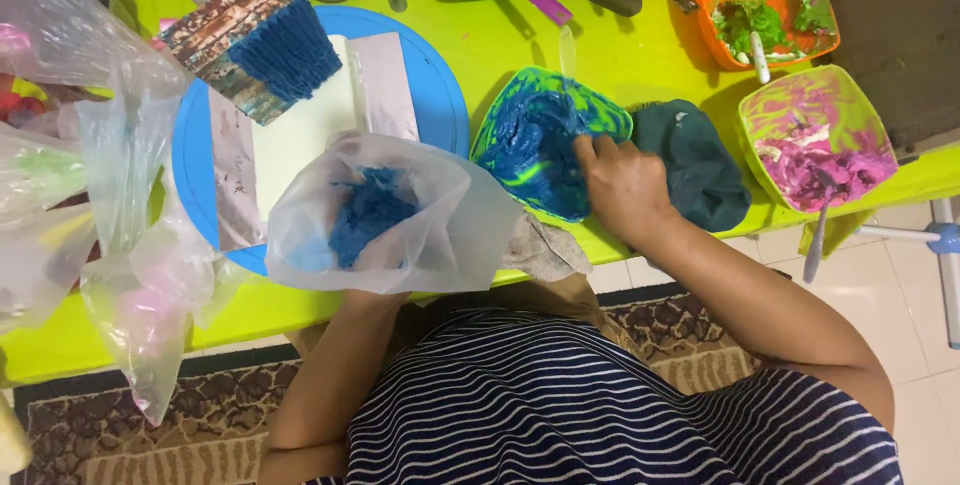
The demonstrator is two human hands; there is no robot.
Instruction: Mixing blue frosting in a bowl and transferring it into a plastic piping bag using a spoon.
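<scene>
Looking down from the head camera, the right hand (625,185) is dug into the green bowl (505,110) smeared with blue paste, fingers curled over its right rim and pressing into the blue mass, so that hand is clenched on the bowl's contents. Just right of it, touching the wrist, lies a dark teal lump (700,165), close to the near edge of the lime-green table (620,55). The left hand itself is hidden: it comes up from below into the clear plastic bag (400,220), which is held open and carries blue paste (370,210) inside; whether the fingers are closed on the bag I cannot tell. That bag hangs over the table's near edge, overlapping the round blue tray (440,95). On the tray sit a white sheet flanked by foil strips and a blue ribbed block (285,50) on a patterned board. At the right side a green bowl of pink paste (815,140) holds a spoon, and an orange bowl with green paste (770,5) stands behind it at the far right corner. Empty clear bags (120,185) pile up at the left edge.
</scene>
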